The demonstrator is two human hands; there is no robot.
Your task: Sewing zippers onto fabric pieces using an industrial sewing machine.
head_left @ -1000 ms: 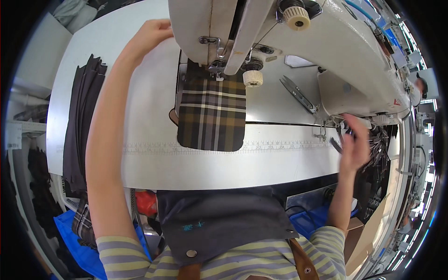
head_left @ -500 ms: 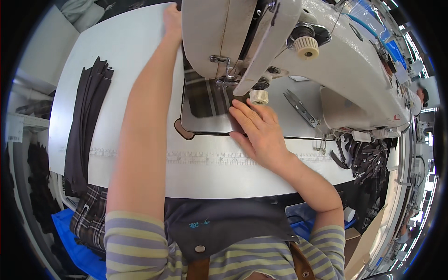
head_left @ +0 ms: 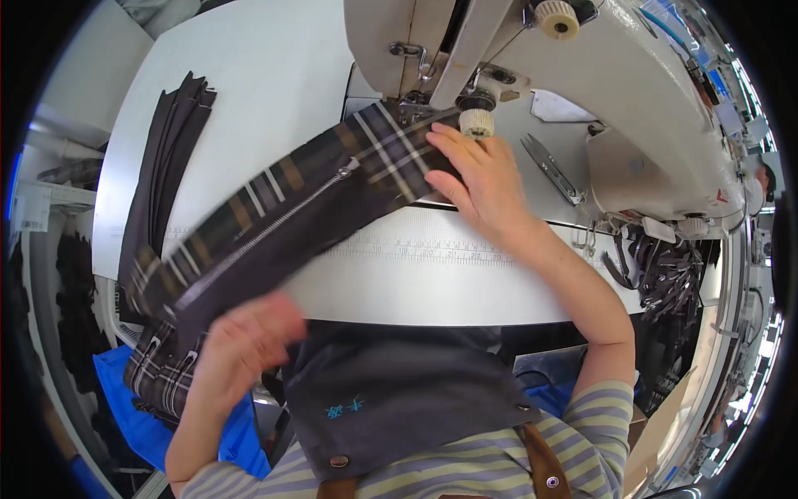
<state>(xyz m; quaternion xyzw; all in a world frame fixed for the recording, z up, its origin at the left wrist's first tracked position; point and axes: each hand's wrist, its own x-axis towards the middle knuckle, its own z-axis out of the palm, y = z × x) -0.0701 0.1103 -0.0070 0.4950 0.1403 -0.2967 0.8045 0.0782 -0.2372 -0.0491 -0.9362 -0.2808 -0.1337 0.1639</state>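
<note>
A long plaid fabric piece (head_left: 270, 193) slants from the sewing machine's presser foot (head_left: 416, 112) down to the table's near left. Along it runs a silver zipper (head_left: 270, 237) on a dark cloth strip (head_left: 295, 241), its pull at the upper end. My right hand (head_left: 486, 179) lies on the fabric's machine end, fingers stretched out, just beside the white knob (head_left: 477, 124). At the fabric's lower left end is my left hand (head_left: 249, 341), near the table's front edge. Motion smears its fingers, and any grip on the cloth cannot be made out.
Dark cloth strips (head_left: 166, 158) lie stacked on the table's left. Thread snips (head_left: 550, 169) rest on the metal plate beside the machine arm (head_left: 657, 125). Several dark zippers (head_left: 665, 270) hang at the right edge. Below left, plaid cloth (head_left: 158, 374) sits over a blue bin (head_left: 125, 416).
My left hand has come from beyond the machine head back to the near left. The plaid piece with its zipper now stretches across the table. My right hand stays by the presser foot.
</note>
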